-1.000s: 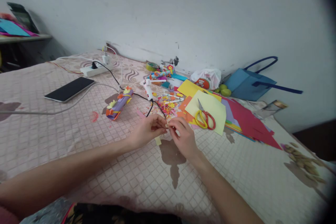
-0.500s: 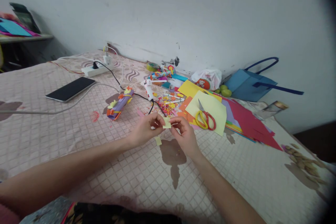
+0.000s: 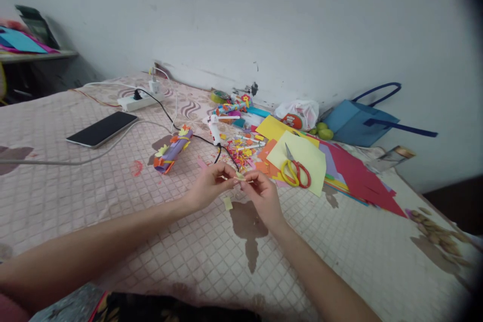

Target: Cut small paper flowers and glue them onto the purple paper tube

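Note:
Between the fingertips of both hands is a small pale yellow paper piece (image 3: 239, 176), seen nearly edge-on. My left hand (image 3: 212, 184) pinches its left side and my right hand (image 3: 264, 195) pinches its right side. Just below them, a second pale yellow piece (image 3: 228, 203) lies on the patterned cloth (image 3: 169, 241). Beyond my hands stands a white glue gun (image 3: 214, 130) with a black cord. Scissors (image 3: 296, 168) with yellow and red handles rest on a pale yellow sheet (image 3: 316, 161) to the right.
A purple decorated paper roll (image 3: 173, 151) and a dark phone or tablet (image 3: 102, 129) lie left, near a power strip (image 3: 132, 102). Small paper scraps (image 3: 245, 150) lie beyond my hands. Coloured sheets (image 3: 358, 173) and a blue bag (image 3: 358, 122) are on the right.
The small paper piece has gone from facing the camera flat to a thinner, bent-looking shape between my fingers. My fingertips have come closer together.

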`<control>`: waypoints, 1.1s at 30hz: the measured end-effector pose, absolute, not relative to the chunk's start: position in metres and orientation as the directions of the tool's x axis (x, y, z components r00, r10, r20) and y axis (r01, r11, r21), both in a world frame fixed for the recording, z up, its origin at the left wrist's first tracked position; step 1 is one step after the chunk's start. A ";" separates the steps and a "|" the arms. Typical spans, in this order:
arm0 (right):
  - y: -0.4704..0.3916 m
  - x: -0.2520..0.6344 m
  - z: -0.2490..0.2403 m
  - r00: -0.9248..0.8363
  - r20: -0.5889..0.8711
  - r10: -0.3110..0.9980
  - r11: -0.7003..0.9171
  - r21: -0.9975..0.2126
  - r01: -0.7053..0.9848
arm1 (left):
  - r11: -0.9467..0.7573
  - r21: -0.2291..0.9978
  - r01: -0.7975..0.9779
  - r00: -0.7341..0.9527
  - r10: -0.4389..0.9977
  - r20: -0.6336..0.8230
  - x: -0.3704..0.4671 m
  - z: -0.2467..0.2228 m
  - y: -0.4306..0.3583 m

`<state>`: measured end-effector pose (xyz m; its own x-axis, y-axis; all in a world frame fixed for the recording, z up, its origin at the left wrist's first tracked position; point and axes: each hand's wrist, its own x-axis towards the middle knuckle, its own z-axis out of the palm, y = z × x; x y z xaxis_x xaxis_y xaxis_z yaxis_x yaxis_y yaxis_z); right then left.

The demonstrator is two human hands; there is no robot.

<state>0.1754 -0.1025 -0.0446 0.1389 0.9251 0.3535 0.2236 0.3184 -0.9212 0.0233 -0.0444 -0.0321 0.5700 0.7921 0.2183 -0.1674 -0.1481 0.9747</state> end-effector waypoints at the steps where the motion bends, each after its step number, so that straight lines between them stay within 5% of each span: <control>1: -0.103 0.174 -0.046 0.154 0.314 0.937 0.284 -0.941 0.186 | -0.120 0.977 -0.179 0.570 0.797 0.202 0.024 -0.033 -0.044; 8: -0.105 0.166 -0.050 0.177 0.158 0.971 0.154 -0.987 0.040 | 0.001 0.980 -0.199 0.562 0.819 0.113 0.023 -0.037 -0.042; 17: -0.106 0.167 -0.050 0.209 0.198 0.958 0.174 -0.976 0.129 | -0.058 0.983 -0.174 0.517 0.844 0.142 0.024 -0.036 -0.042; 25: -0.104 0.165 -0.053 0.244 0.164 0.956 0.161 -0.986 0.033 | -0.057 0.983 -0.173 0.537 0.832 0.143 0.024 -0.040 -0.040; 33: -0.104 0.166 -0.051 0.228 0.200 0.953 0.200 -0.979 0.026 | -0.001 0.999 -0.037 0.612 0.790 0.024 0.025 -0.041 -0.041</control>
<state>0.1661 -0.1043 -0.0515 0.2278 0.9528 0.2005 0.0263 0.1998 -0.9795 0.0251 -0.0413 -0.0414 0.6123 0.7902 0.0235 -0.0374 -0.0008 0.9993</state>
